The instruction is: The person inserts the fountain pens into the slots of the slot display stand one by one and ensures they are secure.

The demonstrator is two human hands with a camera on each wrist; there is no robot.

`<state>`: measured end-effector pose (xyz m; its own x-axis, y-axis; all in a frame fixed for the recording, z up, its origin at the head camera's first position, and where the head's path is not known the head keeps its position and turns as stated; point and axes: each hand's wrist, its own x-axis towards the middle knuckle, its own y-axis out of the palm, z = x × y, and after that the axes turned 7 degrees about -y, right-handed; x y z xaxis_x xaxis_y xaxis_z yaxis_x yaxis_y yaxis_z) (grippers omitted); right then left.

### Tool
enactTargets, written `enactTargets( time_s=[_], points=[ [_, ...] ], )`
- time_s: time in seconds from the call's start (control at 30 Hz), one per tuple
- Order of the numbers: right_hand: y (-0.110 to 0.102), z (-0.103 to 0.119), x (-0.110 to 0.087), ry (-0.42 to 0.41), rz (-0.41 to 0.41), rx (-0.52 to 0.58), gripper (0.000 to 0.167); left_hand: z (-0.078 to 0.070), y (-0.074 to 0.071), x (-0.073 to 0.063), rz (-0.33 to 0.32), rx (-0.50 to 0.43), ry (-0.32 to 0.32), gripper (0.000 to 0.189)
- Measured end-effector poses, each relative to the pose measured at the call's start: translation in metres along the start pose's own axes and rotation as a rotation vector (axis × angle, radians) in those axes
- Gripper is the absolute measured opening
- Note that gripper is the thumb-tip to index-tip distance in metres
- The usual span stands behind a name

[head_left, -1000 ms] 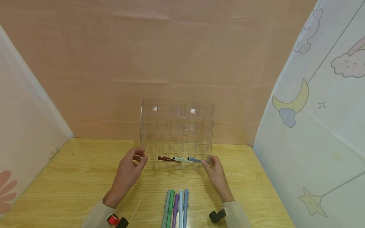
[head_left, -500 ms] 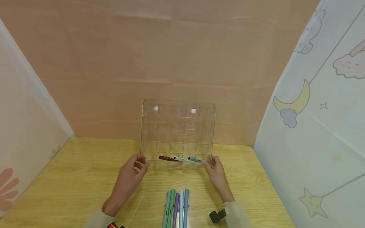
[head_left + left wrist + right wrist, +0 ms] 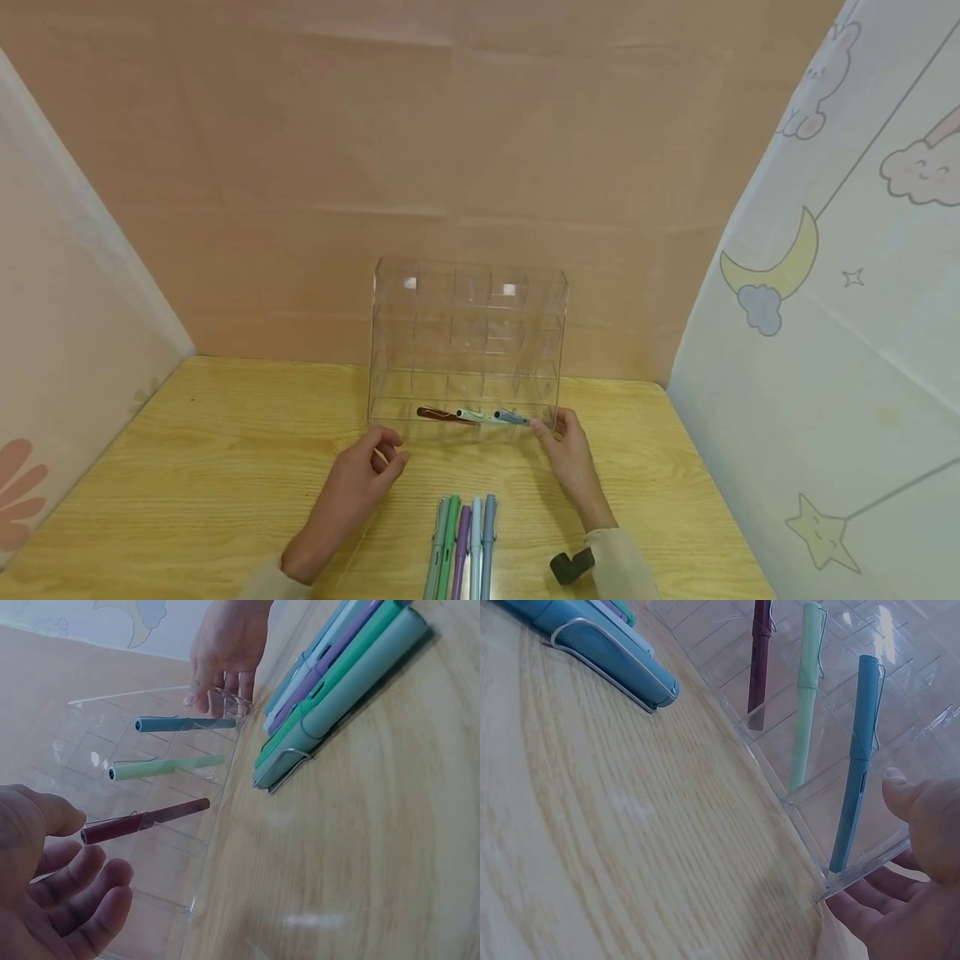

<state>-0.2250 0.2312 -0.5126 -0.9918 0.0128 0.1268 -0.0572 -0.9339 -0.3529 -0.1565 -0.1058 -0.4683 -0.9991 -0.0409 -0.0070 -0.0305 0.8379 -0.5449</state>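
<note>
A clear acrylic pen rack (image 3: 467, 383) with rows of compartments stands at the back of the table. Its lowest row holds a dark red pen (image 3: 142, 823), a pale green pen (image 3: 804, 697) and a blue pen (image 3: 857, 750), all leaning in their slots. My right hand (image 3: 572, 462) grips the rack's lower right corner, thumb at the front and fingers behind the side wall. In front of the lower left corner, my left hand (image 3: 356, 483) hangs with loosely bent fingers and nothing in them. In the left wrist view its fingers overlap the area by the dark red pen.
Several capped pens lie side by side near the front: grey-green (image 3: 436, 546), green (image 3: 447, 546), purple (image 3: 461, 542), light blue (image 3: 476, 533) and blue (image 3: 489, 533). A brown backdrop (image 3: 465, 150) rises behind the rack, and a printed cloth (image 3: 825, 375) bounds the right side.
My left hand has come away from the rack's left edge, moving toward me and to the right. My right hand stays at the right corner, and the pens have not moved.
</note>
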Motion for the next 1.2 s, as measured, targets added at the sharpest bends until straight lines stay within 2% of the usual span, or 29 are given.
enactTargets(
  time_s=[0.13, 0.33, 0.53, 0.73, 0.97, 1.2],
  points=[
    [0.001, 0.002, 0.001, -0.014, -0.005, -0.005, 0.065, 0.001, 0.005, -0.002, 0.036, 0.002, 0.001, 0.017],
    [0.001, 0.008, 0.000, -0.018, -0.011, -0.003, 0.065, 0.002, 0.013, -0.005, 0.054, 0.034, 0.013, 0.012],
    [0.000, 0.011, -0.001, -0.015, 0.002, 0.012, 0.066, 0.004, 0.019, -0.007, 0.051, 0.063, -0.006, 0.010],
    [0.000, 0.007, 0.000, 0.002, -0.008, 0.008, 0.066, 0.009, 0.024, -0.009, 0.086, 0.078, -0.026, 0.010],
    [0.001, 0.004, 0.000, 0.018, -0.008, 0.005, 0.064, 0.015, 0.030, -0.012, 0.125, 0.071, -0.001, 0.011],
    [0.001, 0.006, -0.002, 0.018, -0.011, -0.002, 0.065, 0.019, 0.038, -0.014, 0.188, 0.103, 0.069, 0.014]
  ],
)
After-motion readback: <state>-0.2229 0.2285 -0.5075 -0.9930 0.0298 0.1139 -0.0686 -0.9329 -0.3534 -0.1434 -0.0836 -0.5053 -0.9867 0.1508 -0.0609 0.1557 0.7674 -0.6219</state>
